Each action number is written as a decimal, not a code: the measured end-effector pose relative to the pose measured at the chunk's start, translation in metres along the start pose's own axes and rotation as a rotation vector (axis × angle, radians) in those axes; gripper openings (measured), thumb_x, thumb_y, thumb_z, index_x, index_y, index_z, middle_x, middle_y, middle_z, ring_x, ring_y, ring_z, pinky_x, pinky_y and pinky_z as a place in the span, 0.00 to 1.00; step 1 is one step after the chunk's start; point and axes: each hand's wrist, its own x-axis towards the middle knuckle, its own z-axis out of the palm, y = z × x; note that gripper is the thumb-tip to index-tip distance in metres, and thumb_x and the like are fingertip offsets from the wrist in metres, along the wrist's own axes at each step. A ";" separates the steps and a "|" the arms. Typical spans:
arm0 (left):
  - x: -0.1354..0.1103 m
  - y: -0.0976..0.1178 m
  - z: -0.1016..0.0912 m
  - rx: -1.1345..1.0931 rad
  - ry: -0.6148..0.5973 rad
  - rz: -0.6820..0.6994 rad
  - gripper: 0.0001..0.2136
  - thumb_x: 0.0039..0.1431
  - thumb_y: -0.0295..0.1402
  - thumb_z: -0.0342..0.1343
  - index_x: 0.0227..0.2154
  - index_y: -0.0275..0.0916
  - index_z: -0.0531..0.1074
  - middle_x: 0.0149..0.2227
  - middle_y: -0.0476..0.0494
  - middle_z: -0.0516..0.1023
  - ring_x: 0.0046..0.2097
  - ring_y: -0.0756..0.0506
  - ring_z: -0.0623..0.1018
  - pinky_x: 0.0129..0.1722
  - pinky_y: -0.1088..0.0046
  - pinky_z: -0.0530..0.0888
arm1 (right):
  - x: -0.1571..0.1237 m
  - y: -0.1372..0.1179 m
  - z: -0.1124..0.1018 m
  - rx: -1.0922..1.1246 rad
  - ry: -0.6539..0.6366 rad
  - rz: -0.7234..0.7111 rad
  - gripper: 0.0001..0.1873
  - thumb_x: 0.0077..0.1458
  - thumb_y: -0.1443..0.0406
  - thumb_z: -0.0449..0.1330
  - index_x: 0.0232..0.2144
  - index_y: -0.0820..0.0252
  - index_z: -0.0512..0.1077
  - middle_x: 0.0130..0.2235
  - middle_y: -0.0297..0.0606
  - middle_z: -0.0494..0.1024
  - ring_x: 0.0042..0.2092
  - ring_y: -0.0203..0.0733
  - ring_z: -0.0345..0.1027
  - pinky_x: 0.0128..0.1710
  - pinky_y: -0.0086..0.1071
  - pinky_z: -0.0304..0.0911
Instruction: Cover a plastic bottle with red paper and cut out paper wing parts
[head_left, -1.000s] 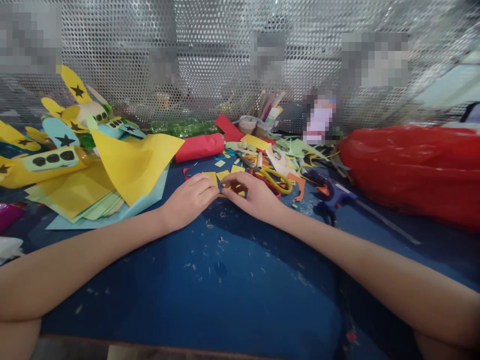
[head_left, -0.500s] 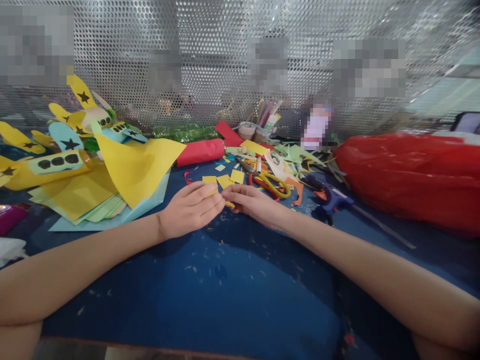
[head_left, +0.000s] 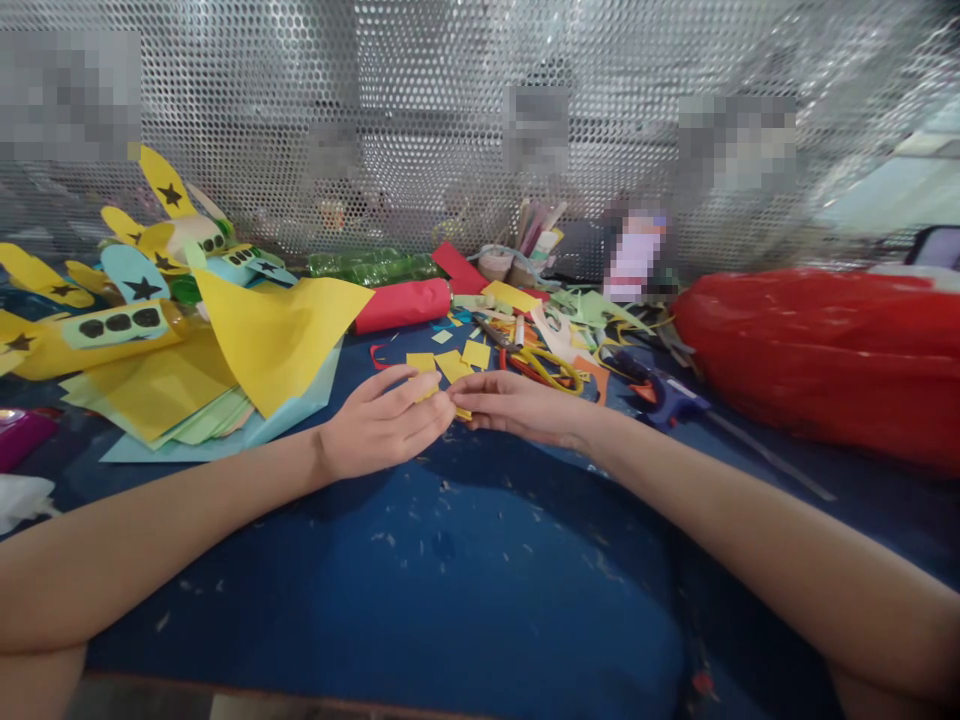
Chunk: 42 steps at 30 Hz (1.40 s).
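Note:
My left hand (head_left: 384, 422) and my right hand (head_left: 517, 403) meet above the middle of the blue table (head_left: 420, 590). Between their fingertips is a small piece of yellow paper (head_left: 463, 412), mostly hidden by the fingers. Both hands are closed on it, the left with its back toward me. Just beyond the fingertips lie several small yellow paper squares (head_left: 475, 354). Yellow-handled scissors (head_left: 551, 370) rest past my right hand. A red-wrapped bottle (head_left: 403, 306) lies behind the squares.
Bottle planes (head_left: 120, 325) with stars and a stack of coloured paper (head_left: 277, 345) fill the left. A blue glue gun (head_left: 667, 398) and a big red bag (head_left: 810, 360) are on the right. Paper scraps (head_left: 592, 305), a green bottle (head_left: 367, 266) and cups (head_left: 495, 262) stand behind.
The fingers have shifted slightly around the small yellow paper, and the left fingers have spread a little. Both hands stay together in nearly the same place.

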 end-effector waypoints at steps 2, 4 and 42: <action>-0.002 0.000 0.002 -0.024 -0.001 -0.034 0.06 0.60 0.24 0.55 0.39 0.39 0.72 0.41 0.50 0.77 0.50 0.47 0.72 0.55 0.68 0.68 | 0.000 0.000 -0.001 -0.020 -0.024 -0.013 0.15 0.44 0.61 0.70 0.35 0.60 0.75 0.35 0.31 0.75 0.35 0.29 0.68 0.39 0.24 0.65; -0.004 0.000 0.005 -0.056 0.005 -0.084 0.07 0.60 0.25 0.55 0.40 0.39 0.73 0.39 0.48 0.78 0.50 0.45 0.72 0.54 0.66 0.68 | 0.001 0.001 -0.001 -0.056 -0.035 -0.047 0.15 0.45 0.61 0.70 0.35 0.60 0.75 0.35 0.31 0.75 0.35 0.29 0.68 0.38 0.25 0.65; -0.014 -0.008 0.036 -1.480 -0.046 -1.492 0.10 0.48 0.38 0.66 0.32 0.38 0.79 0.32 0.46 0.82 0.35 0.48 0.79 0.41 0.68 0.75 | 0.013 0.022 0.009 -0.273 0.296 -0.315 0.16 0.45 0.57 0.67 0.37 0.57 0.76 0.36 0.35 0.80 0.36 0.36 0.71 0.43 0.36 0.67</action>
